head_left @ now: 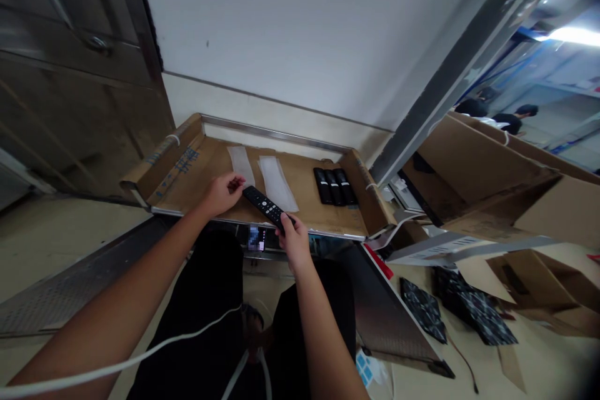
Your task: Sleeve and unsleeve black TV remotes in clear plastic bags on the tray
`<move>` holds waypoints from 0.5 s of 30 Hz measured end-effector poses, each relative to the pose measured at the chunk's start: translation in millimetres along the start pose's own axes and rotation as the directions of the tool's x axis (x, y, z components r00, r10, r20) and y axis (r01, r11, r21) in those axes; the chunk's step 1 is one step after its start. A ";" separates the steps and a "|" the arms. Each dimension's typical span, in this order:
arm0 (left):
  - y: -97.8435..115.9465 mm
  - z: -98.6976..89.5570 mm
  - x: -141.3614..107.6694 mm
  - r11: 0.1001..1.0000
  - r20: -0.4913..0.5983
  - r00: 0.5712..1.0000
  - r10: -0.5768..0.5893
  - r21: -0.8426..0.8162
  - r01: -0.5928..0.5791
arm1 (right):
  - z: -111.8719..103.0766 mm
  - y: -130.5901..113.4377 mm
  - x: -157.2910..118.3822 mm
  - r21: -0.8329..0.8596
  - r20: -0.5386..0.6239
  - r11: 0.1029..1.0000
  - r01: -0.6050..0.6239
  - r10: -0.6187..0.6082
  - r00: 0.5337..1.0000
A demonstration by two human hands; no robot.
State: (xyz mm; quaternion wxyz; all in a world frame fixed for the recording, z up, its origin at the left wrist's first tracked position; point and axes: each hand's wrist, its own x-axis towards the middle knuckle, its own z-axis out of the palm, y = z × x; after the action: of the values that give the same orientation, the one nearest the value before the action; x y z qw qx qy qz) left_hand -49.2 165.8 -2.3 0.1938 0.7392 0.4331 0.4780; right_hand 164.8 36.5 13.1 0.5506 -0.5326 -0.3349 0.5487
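A black remote control (263, 205) with rows of light buttons slants over the front part of the cardboard-lined tray. My right hand (294, 239) is closed around its near end. At the far end, my left hand (225, 192) has its fingers curled in a pinch close to the remote's tip; whatever may be between them is too small to make out. Just beyond that hand lies a whitish translucent sleeve (240, 161), and right of it a small stack of similar sleeves (276, 182). Three black remotes (334, 186) with white labels rest side by side at the tray's right.
Cardboard walls edge the tray (210, 137) against a white wall. A lit phone (257, 237) sits below its front edge. Large open cartons (506, 169) stand at right, near dark patterned bags (473, 306) on the floor. A white cable (159, 344) crosses my lap. People work far right.
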 end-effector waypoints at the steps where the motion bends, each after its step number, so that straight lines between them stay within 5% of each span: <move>1: -0.7 -0.1 0.1 1.000 -0.011 1.000 0.000 -0.004 0.000 | -2.2 -0.3 -1.8 0.006 -0.001 1.000 -0.004 0.004 1.000; 7: -2.4 -0.7 -0.2 1.000 -0.001 1.000 -0.003 -0.031 0.003 | -11.0 -0.8 -2.1 0.032 -0.002 0.999 -0.018 0.018 1.000; 15: -0.6 -1.4 -0.3 1.000 0.006 1.000 -0.003 -0.018 0.003 | 6.1 -6.2 5.3 0.013 -0.019 1.000 0.011 -0.010 1.000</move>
State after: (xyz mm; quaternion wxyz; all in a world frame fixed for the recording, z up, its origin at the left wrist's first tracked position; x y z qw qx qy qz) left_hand -50.7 165.7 -2.3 0.2023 0.7381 0.4294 0.4795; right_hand 161.4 44.0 19.1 0.5601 -0.5323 -0.3288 0.5430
